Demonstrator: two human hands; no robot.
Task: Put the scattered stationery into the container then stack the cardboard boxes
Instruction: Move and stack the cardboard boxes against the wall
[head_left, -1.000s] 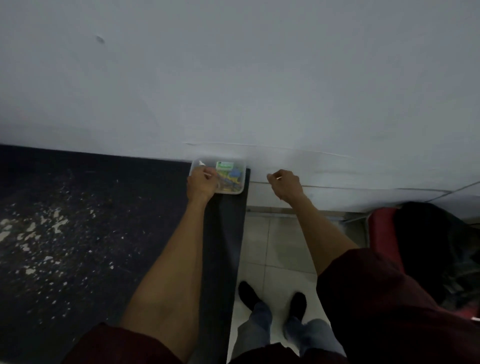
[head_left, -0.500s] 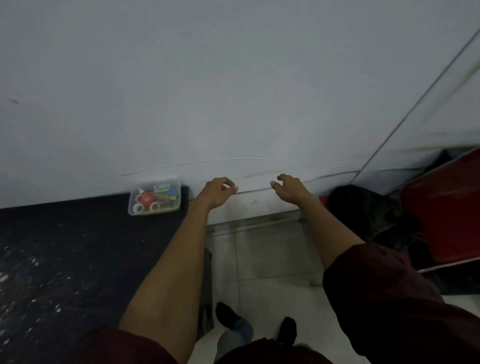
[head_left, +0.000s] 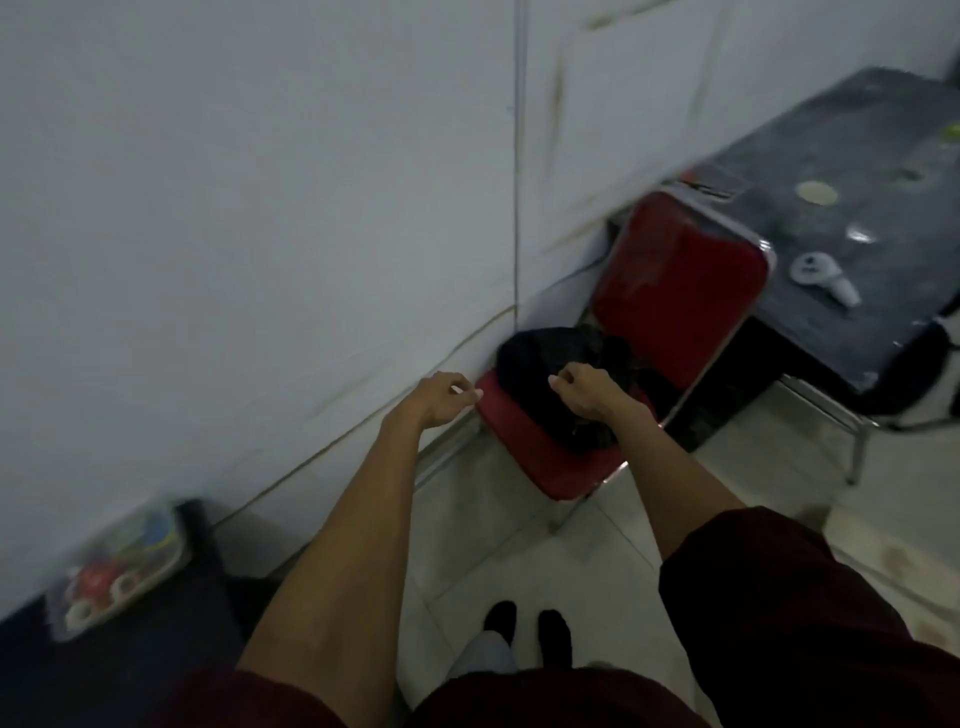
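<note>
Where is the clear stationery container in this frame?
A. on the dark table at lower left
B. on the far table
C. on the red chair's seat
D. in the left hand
A: the container sits on the dark table by the wall; the left hand and right hand are empty, out near the red chair.

Left hand (head_left: 441, 397) and right hand (head_left: 587, 389) loosely curled, empty, near a red chair (head_left: 680, 275); container (head_left: 122, 569) on dark table (head_left: 130, 670).

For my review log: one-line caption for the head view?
Left hand and right hand hover empty before a red chair; container lower left.
</note>
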